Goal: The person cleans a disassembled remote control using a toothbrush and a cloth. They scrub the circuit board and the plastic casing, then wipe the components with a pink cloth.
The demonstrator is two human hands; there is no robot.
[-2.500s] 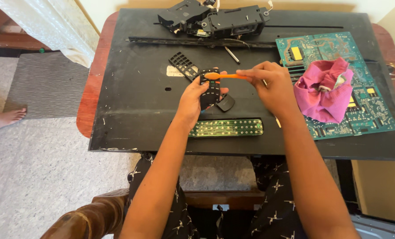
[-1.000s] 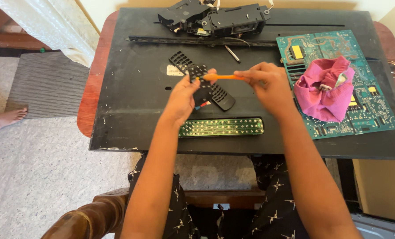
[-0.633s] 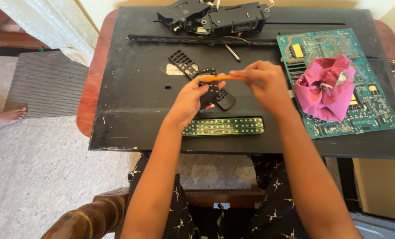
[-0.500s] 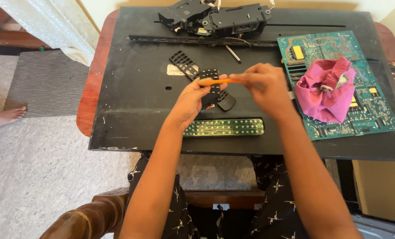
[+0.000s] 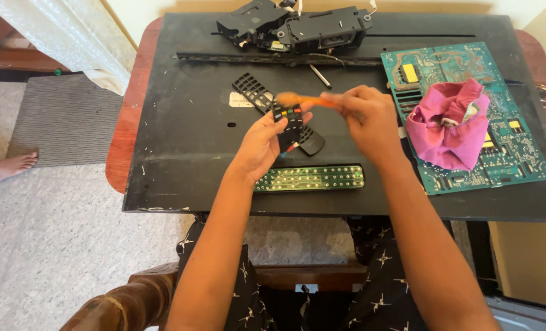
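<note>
The left hand (image 5: 262, 142) is closed around a black remote keypad (image 5: 289, 125) with coloured buttons, held just above the counter (image 5: 181, 147). The right hand (image 5: 366, 116) pinches an orange brush (image 5: 303, 100), its blurred head over the keypad's top end. Just below both hands lies a green strip board (image 5: 309, 178); a pink cloth (image 5: 447, 122) sits to the right of the right hand.

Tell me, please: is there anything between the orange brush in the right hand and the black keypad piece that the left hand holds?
Nothing visible. The orange brush in the right hand has its head right over the keypad piece held up by the left hand.
</note>
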